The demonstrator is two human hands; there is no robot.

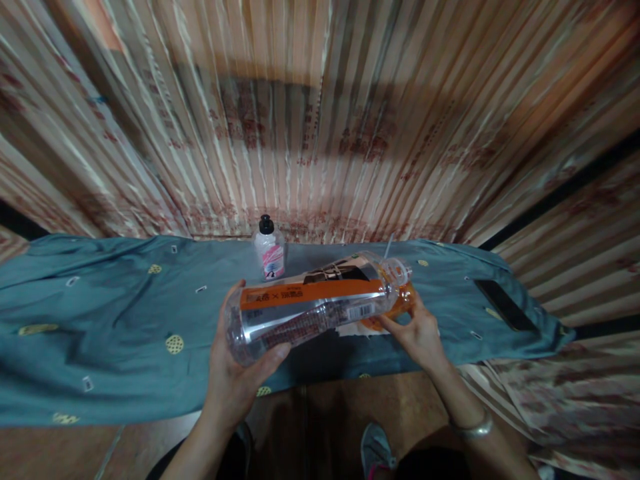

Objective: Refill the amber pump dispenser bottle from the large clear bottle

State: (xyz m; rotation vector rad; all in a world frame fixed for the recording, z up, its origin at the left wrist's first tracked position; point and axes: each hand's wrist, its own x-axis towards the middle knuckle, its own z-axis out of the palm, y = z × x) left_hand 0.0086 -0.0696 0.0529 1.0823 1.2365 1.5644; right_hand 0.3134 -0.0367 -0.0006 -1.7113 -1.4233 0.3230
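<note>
Above the worktop (125, 313), head view: a large clear bottle (320, 303) is held up, tilted on its side, neck to the right and slightly raised.
Bottle's wrapper: an orange band (310, 293) over silver, with a barcode (361, 312) towards the neck.
Left hand (233, 380): fingers wrapped around the base end and gripping it, thumb on the near side.
Right hand (424, 333): at the neck end, beside an orange see-through thing (403, 301); the fingers are partly hidden, so I cannot tell whether they grip it or the bottle.
Right wrist: a silver bangle (475, 427).
Small bottle (271, 257): upright behind the large one, black cap, pink label.
Phone (503, 305): black, flat near the right end.
Cloth (115, 280): teal with yellow pineapples, draped over the worktop.
Backdrop: a pleated, patterned curtain (300, 133).
Floor (310, 427): brown, with a grey shoe (376, 445).
</note>
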